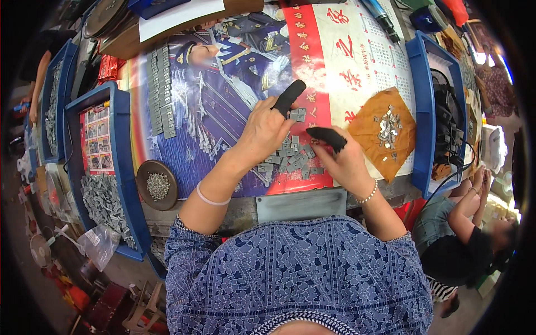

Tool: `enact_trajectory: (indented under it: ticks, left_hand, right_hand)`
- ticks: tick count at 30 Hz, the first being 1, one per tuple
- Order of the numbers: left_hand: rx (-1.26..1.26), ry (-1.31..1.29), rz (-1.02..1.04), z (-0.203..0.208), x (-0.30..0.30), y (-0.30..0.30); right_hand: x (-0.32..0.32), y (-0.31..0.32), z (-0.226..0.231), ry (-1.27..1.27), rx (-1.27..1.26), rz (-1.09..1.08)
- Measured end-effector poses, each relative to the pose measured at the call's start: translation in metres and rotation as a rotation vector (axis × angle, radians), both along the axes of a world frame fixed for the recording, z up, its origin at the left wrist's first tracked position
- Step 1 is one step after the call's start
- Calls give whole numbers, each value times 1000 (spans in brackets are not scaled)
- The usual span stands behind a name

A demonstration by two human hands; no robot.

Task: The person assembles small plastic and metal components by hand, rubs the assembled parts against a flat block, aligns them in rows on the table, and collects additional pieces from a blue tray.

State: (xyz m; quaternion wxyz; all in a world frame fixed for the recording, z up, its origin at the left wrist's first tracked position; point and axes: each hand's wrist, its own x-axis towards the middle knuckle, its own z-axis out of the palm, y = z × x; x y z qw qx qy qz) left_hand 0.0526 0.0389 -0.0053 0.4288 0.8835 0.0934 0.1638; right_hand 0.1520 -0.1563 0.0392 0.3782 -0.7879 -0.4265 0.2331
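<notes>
My left hand (pixel 265 127) reaches over the poster-covered table, a black sleeve on its outstretched index finger. Its thumb is apart from that finger, beside a couple of small grey rectangular blocks (pixel 298 115). My right hand (pixel 347 162), also with a black finger sleeve, has thumb and index fingertip brought close together above a loose pile of grey blocks (pixel 293 159). Whatever lies between those fingertips is too small to make out. To the right of this hand, small shiny metal pieces (pixel 388 127) lie on an orange-brown cloth (pixel 371 106).
Rows of grey blocks (pixel 162 92) line the table's left side. A round dish (pixel 143 192) of tiny metal parts stands near a blue bin (pixel 124 151) of grey parts. Another blue bin (pixel 416 111) with black cables borders the right. A metal plate (pixel 301 205) lies at the front edge. A person (pixel 446 237) sits at right.
</notes>
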Motion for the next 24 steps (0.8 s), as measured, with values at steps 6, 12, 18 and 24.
enact_trajectory:
  ticks: [6, 12, 18, 24]
  left_hand:
    - [-54, -24, -28, -1, 1, -1]
    - [27, 37, -3, -3, 0, 0]
    - [47, 13, -10, -7, -1, 1]
    - [82, 36, -29, -4, -1, 1]
  right_hand:
    - [-21, -7, 0, -161, -75, -11]
    - [-18, -1, -1, -316, -80, -61]
    - [12, 14, -17, -335, 31, -158]
    - [39, 44, -24, -187, 159, -115]
